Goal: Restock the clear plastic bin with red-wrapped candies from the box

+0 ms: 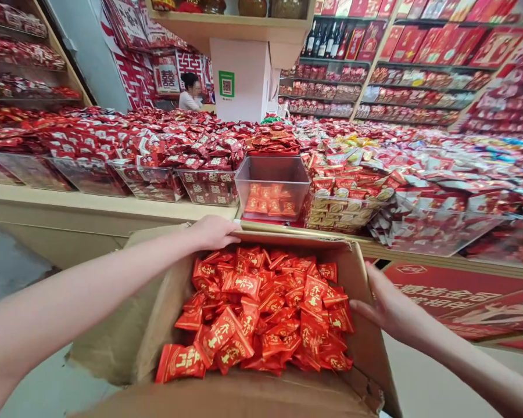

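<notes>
An opened cardboard box [157, 325] full of red wrapped candies [265, 313] with gold lettering is right in front of me. My left hand [213, 233] is closed over the top edge at the box's far left side. At the right wall, my right hand [386, 302] grips the edge, its thumb inside and the other fingers outside, partly hidden. Just beyond the box stands a clear plastic bin [272, 180] with a low layer of similar red candies at its bottom.
More clear bins heaped with red packets [209, 154] and gold-and-red packets [348, 186] line the counter [91, 206]. Behind it rises a white pillar [239, 81] with a green code sign. A person [190, 93] is at the back left. Stocked shelves [375, 61] fill the back right.
</notes>
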`<control>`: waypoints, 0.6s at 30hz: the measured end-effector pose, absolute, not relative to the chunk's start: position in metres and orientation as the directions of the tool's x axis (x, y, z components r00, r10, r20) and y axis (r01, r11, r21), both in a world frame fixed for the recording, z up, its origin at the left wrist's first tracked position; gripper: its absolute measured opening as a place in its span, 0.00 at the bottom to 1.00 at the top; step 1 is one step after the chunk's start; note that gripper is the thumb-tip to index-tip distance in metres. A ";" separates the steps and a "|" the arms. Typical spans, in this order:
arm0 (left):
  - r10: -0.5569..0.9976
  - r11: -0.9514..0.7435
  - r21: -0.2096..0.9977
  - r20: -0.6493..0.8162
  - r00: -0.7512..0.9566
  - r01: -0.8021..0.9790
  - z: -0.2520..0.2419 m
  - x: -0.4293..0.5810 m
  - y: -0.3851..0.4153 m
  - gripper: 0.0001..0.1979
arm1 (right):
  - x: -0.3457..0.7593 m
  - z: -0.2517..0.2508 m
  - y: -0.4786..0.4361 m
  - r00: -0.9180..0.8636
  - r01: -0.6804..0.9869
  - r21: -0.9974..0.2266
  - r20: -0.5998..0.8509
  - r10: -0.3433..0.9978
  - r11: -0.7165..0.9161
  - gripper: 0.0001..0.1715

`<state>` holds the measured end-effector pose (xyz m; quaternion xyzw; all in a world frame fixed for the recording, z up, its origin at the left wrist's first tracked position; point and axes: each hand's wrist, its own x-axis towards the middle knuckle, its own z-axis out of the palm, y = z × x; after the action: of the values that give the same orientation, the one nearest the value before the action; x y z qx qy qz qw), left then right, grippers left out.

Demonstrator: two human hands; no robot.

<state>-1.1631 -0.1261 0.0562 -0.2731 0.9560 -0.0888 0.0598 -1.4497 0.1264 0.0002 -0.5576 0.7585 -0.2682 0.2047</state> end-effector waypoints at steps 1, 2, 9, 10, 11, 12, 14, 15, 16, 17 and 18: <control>-0.535 0.834 -0.206 -0.071 -0.842 -0.512 0.055 -1.163 -0.128 0.15 | -1.442 0.009 0.131 -0.288 -0.795 -0.575 0.082 -0.954 0.191 0.45; -0.535 0.834 -0.208 -0.076 -0.841 -0.512 0.054 -1.164 -0.130 0.16 | -1.434 0.019 0.138 -0.236 -0.823 -0.550 0.102 -0.966 0.143 0.43; -0.547 0.824 -0.229 -0.086 -0.833 -0.518 0.056 -1.176 -0.131 0.21 | -1.370 0.054 0.186 0.446 -0.594 -0.781 -0.521 -0.728 0.195 0.45; -0.545 0.825 -0.230 -0.084 -0.834 -0.516 0.062 -1.178 -0.131 0.21 | -1.364 0.051 0.187 0.454 -0.577 -0.788 -0.530 -0.716 0.216 0.49; -0.540 0.828 -0.228 -0.083 -0.838 -0.512 0.070 -1.181 -0.131 0.20 | -1.358 0.048 0.187 0.455 -0.561 -0.794 -0.531 -0.715 0.232 0.52; -0.533 0.833 -0.225 -0.082 -0.842 -0.505 0.081 -1.184 -0.131 0.19 | -1.353 0.046 0.187 0.456 -0.545 -0.804 -0.524 -0.719 0.239 0.55; -0.524 0.837 -0.223 -0.066 -0.849 -0.499 0.109 -1.190 -0.128 0.18 | -1.345 0.045 0.186 0.471 -0.513 -0.832 -0.478 -0.741 0.211 0.59; -0.522 0.837 -0.225 -0.050 -0.852 -0.499 0.125 -1.193 -0.126 0.19 | -1.341 0.046 0.187 0.487 -0.503 -0.846 -0.447 -0.750 0.178 0.60; -0.525 0.830 -0.234 -0.019 -0.851 -0.506 0.141 -1.198 -0.122 0.20 | -1.338 0.049 0.188 0.508 -0.501 -0.854 -0.421 -0.752 0.140 0.61; -0.520 0.827 -0.240 0.014 -0.854 -0.507 0.157 -1.202 -0.119 0.20 | -1.335 0.051 0.191 0.529 -0.504 -0.857 -0.402 -0.748 0.104 0.62; -0.502 0.835 -0.233 0.048 -0.863 -0.499 0.173 -1.207 -0.115 0.20 | -1.333 0.052 0.195 0.544 -0.515 -0.854 -0.390 -0.743 0.072 0.62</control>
<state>-1.2070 -0.1155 0.1731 -0.2614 0.9578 -0.1195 0.0076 -1.3327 0.1946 0.0523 -0.6737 0.4668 -0.1010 0.5639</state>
